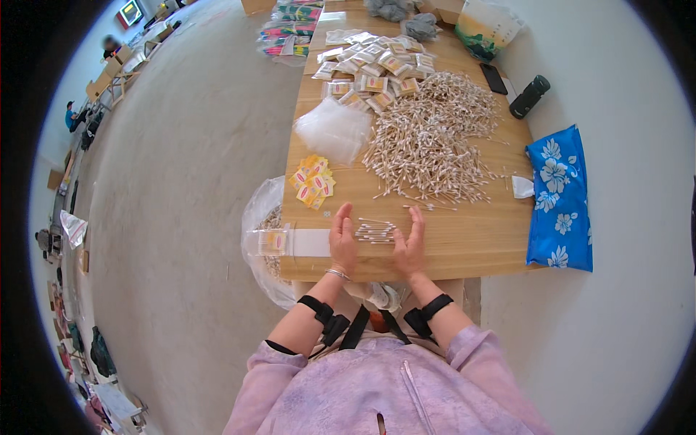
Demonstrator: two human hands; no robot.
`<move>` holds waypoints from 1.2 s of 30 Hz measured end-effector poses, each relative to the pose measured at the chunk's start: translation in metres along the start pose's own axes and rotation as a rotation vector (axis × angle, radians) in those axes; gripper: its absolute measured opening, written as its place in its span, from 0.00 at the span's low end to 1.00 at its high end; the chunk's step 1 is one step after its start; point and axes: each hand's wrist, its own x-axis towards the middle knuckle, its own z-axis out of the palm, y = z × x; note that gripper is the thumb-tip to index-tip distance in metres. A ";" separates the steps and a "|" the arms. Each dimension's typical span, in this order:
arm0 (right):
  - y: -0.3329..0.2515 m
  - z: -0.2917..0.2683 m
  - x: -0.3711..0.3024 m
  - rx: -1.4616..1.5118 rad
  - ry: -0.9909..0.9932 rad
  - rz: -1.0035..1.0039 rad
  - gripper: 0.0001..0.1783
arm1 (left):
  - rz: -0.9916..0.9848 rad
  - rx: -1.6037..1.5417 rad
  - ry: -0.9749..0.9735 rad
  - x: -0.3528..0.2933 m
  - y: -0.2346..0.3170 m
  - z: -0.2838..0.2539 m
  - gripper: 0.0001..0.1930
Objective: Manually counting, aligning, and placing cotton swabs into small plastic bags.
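A small bunch of cotton swabs (375, 232) lies crosswise on the table near its front edge. My left hand (343, 241) stands on edge at the bunch's left end, fingers stretched out and palm turned inward. Facing it at the right end is my right hand (409, 245), also with extended fingers. The swabs lie between the two palms; exact contact with the tips is hard to make out. Beyond them spreads a large heap of loose cotton swabs (442, 138). To the left are yellow-and-white printed cards (313, 181) and a stack of clear plastic bags (335, 130).
Filled packets (373, 65) pile up at the far left of the wooden table (471, 250). One packet (272, 242) sits at the left edge, above a clear sack (254, 217). On the right are a blue flowered tissue pack (560, 203), a black bottle (530, 97) and a phone (494, 78).
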 end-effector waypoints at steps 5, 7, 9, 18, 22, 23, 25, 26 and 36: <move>-0.007 0.029 -0.002 0.237 -0.031 0.057 0.30 | 0.021 0.047 -0.083 -0.018 -0.008 0.016 0.20; -0.008 0.033 -0.002 0.192 0.013 0.010 0.30 | 0.036 0.055 -0.080 -0.017 -0.003 0.017 0.20; -0.006 0.029 0.002 0.076 0.035 -0.055 0.28 | -0.078 -0.030 0.016 -0.014 0.009 0.019 0.22; -0.006 0.021 0.002 -0.065 -0.173 -0.111 0.19 | 0.010 -0.030 -0.095 -0.006 -0.007 0.010 0.24; -0.004 0.017 0.006 0.199 -0.027 0.055 0.20 | -0.023 -0.096 -0.094 -0.013 -0.003 0.011 0.24; -0.004 0.018 0.005 0.198 -0.025 0.056 0.20 | -0.008 -0.047 -0.118 -0.014 -0.001 0.012 0.24; -0.005 0.023 0.004 0.218 -0.110 0.048 0.20 | 0.009 0.002 -0.147 -0.015 -0.001 0.014 0.24; -0.007 0.025 0.002 0.216 -0.106 0.047 0.20 | 0.033 0.075 -0.164 -0.014 -0.002 0.015 0.23; 0.025 -0.031 0.037 -0.600 0.116 -0.130 0.15 | 0.578 1.031 -0.473 -0.022 0.012 0.000 0.25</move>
